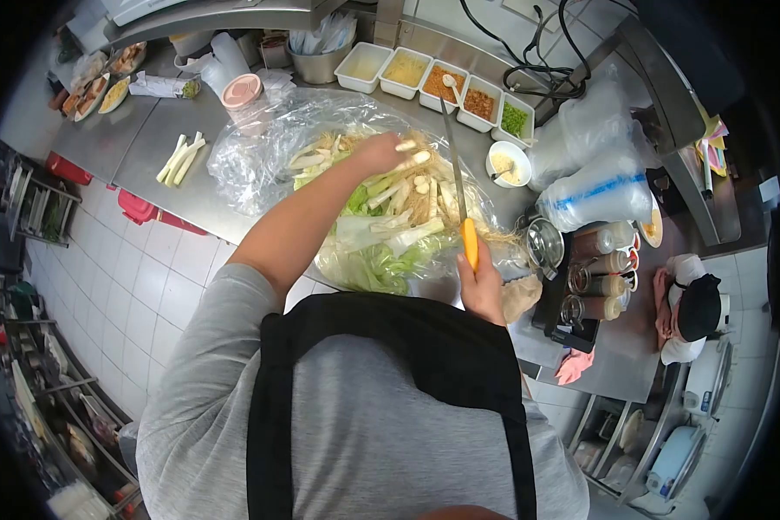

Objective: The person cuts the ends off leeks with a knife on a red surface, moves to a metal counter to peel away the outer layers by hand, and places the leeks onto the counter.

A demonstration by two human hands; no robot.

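My right hand (483, 288) grips the yellow handle of a long knife (457, 178), its blade pointing up and away from me. My left hand (380, 154) reaches into the far side of a heap of spring onions, its fingers closed around a white-ended spring onion (406, 146). The heap (399, 195) has white stalks, stringy roots and pale green leaves, and lies on a clear plastic bag (251, 169). Trimmed white stalks (181, 159) lie apart on the steel table to the left. My left fingertips are partly hidden.
White tubs of chopped ingredients (442, 85) line the back. A small white bowl (508, 164), plastic-wrapped stacks (598, 186) and a rack of jars (598, 282) stand on the right. A pink-lidded tub (243, 91) is behind the bag. Another person (689, 308) is at far right.
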